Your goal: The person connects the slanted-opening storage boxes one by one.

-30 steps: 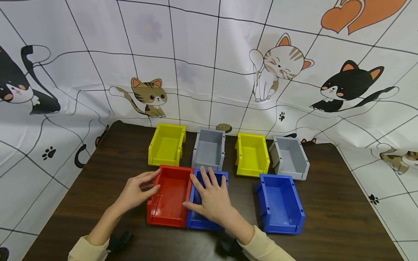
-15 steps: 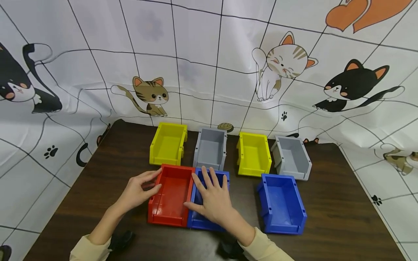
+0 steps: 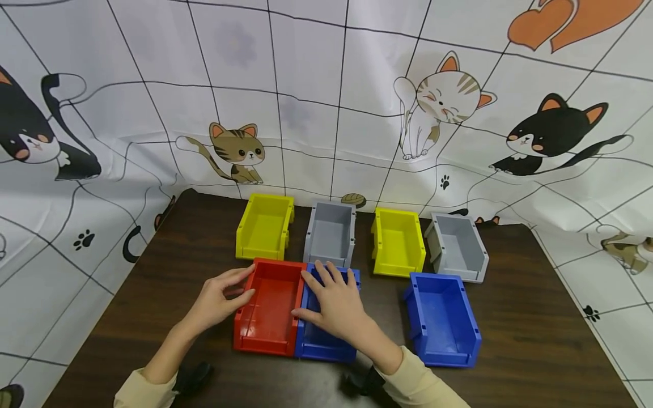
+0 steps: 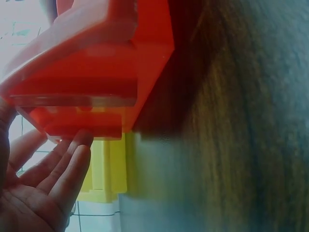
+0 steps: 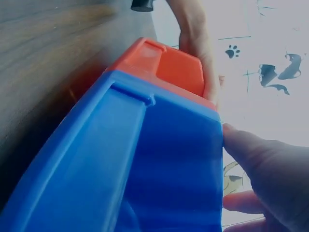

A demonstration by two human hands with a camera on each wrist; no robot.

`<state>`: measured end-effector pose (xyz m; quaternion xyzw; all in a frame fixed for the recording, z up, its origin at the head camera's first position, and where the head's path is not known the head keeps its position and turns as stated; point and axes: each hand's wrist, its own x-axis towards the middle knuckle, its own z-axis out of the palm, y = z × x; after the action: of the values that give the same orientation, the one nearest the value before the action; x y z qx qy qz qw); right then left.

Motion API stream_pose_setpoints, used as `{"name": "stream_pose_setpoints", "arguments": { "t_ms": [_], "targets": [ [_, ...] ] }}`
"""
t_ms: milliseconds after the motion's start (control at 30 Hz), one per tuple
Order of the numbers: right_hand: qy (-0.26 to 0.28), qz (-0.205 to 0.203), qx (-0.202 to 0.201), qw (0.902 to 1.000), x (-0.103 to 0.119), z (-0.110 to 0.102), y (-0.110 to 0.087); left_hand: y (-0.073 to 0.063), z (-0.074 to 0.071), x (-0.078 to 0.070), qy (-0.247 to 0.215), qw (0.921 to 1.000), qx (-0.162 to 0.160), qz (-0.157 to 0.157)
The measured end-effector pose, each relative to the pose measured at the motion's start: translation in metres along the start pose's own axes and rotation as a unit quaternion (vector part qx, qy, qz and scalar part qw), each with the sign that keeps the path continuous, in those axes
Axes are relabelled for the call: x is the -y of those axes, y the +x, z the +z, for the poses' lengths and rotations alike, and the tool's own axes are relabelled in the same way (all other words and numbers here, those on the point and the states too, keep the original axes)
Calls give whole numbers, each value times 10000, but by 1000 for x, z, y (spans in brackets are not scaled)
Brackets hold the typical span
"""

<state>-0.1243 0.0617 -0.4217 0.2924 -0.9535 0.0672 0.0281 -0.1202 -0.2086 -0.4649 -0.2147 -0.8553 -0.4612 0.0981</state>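
A red plastic bin (image 3: 272,306) and a blue bin (image 3: 324,340) stand side by side on the dark wooden table, their long walls touching. At the red bin's left wall is my left hand (image 3: 216,300), thumb and fingertips against its upper edge. The left wrist view shows fairly straight fingers (image 4: 72,169) beside that wall. My right hand (image 3: 336,306) lies spread above the blue bin, its thumb at the rim where the two bins meet. In the right wrist view the right thumb (image 5: 241,140) is by the blue bin's top edge. The right fingers partly cover the blue bin's inside.
Behind stand a yellow bin (image 3: 264,226), a grey bin (image 3: 330,232), a second yellow bin (image 3: 398,241) and a second grey bin (image 3: 457,246) in a row. Another blue bin (image 3: 442,317) stands to the right. A cat-patterned sheet (image 3: 306,85) hangs behind the table (image 3: 530,328).
The right hand's fingers have drawn slightly closer together and its thumb has shifted a little along the shared rim. The left hand stays at the red bin. The head view has shifted slightly.
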Motion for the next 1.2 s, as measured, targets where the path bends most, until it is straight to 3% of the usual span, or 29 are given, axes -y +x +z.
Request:
{"name": "stream_pose_setpoints", "arguments": {
  "t_ms": [267, 400, 1200],
  "targets": [
    [476, -375, -1342, 9891, -10, -1, -2, 0, 1, 0, -17, 10000, 7, -9],
    [647, -383, -1761, 9815, -16, -5, -6, 0, 2, 0, 17, 10000, -42, 62],
    [809, 501, -2737, 9571, -76, -23, -44, 2, 2, -1, 237, 9997, -88, 58]
  ]
}}
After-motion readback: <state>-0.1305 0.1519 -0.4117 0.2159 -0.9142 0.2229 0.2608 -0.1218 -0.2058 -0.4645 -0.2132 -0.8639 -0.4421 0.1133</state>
